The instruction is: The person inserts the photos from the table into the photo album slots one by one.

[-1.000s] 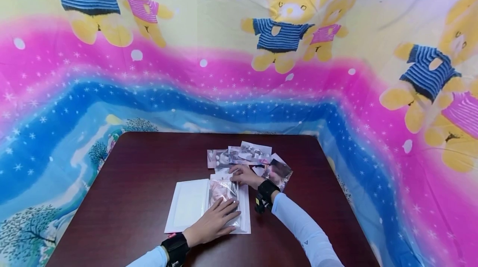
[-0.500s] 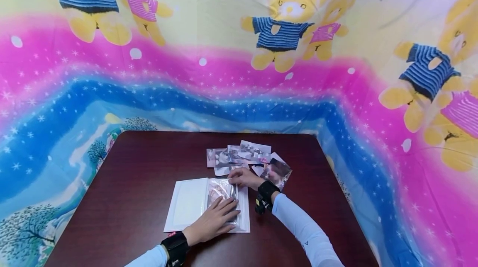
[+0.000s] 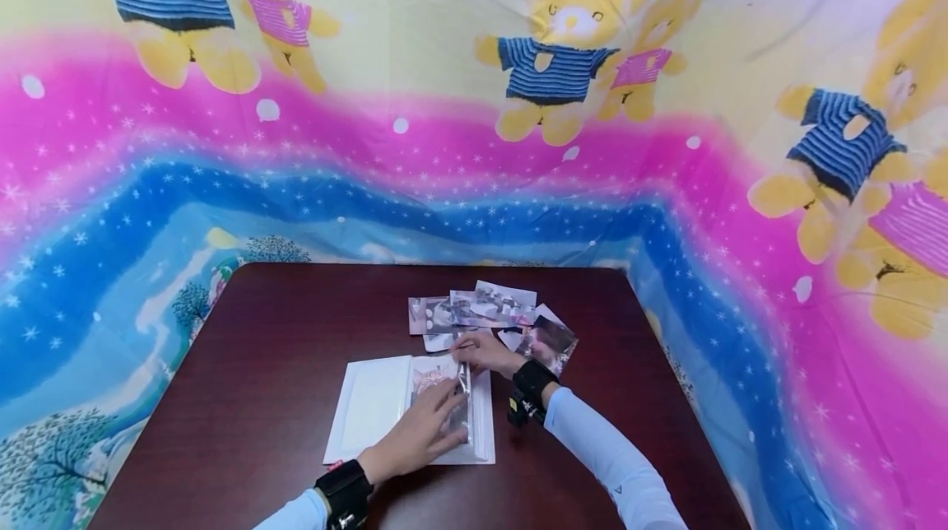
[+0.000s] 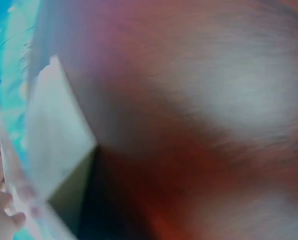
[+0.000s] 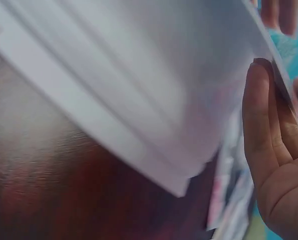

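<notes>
The open white rectangular photo album (image 3: pixel 370 402) lies at the frame's lower centre. The right hand (image 3: pixel 486 351) pinches its clear glossy plastic sleeve (image 3: pixel 460 413); the left hand (image 3: pixel 415 435) rests there, fingers extended. Uneven pulling could crease the sleeve or shift the album.

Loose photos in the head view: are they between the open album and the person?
No, the loose photos lie mostly beyond the open album, nearer the far edge of the table.

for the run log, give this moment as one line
right hand: pinching page near far edge | left hand: over page | album: open on table | loose photos: beyond album
</notes>
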Tool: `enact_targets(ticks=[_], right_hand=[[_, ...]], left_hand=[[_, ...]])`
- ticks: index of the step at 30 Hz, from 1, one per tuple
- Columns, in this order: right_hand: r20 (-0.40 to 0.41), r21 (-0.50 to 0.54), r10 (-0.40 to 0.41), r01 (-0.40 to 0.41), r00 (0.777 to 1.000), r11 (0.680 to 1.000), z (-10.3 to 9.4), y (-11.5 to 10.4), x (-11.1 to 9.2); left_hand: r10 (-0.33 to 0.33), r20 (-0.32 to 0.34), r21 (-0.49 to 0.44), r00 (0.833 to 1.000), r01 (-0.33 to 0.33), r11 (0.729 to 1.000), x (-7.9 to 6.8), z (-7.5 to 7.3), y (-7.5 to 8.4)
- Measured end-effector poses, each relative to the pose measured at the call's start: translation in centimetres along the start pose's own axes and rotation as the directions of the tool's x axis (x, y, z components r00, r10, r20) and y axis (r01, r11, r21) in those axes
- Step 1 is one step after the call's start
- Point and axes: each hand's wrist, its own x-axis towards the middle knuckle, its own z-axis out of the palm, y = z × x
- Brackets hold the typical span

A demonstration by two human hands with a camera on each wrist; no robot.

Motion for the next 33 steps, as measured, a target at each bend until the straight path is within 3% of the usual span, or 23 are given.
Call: enact_targets(ticks=[4, 9, 13, 21, 24, 30, 33], right_hand=[[-0.006, 0.067, -0.02, 0.021, 1.0, 0.998, 0.3, -1.8, -0.1], [0.054, 0.163, -0.069, 0.06, 0.996, 0.985, 1.4, -4.4, 0.0], [0.125, 0.154, -0.097, 0.077, 0.987, 0.985, 2.9, -5.8, 0.3], [0.198, 0.108, -0.114, 0.094, 0.973, 0.99, 5.8, -6.6, 1.2], [0.22, 0.084, -0.108, 0.092, 0.969, 0.992, 6.7, -6.2, 1.5], [0.234, 0.041, -0.08, 0.073, 0.969, 0.997, 7.9, -4.9, 1.6], [0.215, 0.0, -0.08, 0.082, 0.973, 0.997, 7.9, -4.3, 1.5]], left_hand=[[-0.158, -0.116, -0.128, 0.981, 0.143, 0.981, 1.1, -1.8, -0.2], [-0.365, -0.136, -0.287, 0.921, 0.316, 0.904, 1.7, -4.6, -0.6], [-0.431, -0.157, -0.321, 0.889, 0.366, 0.873, 1.7, -6.6, -1.2], [-0.481, -0.246, -0.352, 0.841, 0.385, 0.853, 0.8, -9.4, -3.3], [-0.486, -0.245, -0.334, 0.839, 0.397, 0.855, 0.0, -9.8, -4.0], [-0.412, -0.275, -0.186, 0.869, 0.372, 0.909, -1.9, -9.4, -5.7], [-0.393, -0.292, -0.126, 0.872, 0.372, 0.92, -3.0, -8.9, -6.5]])
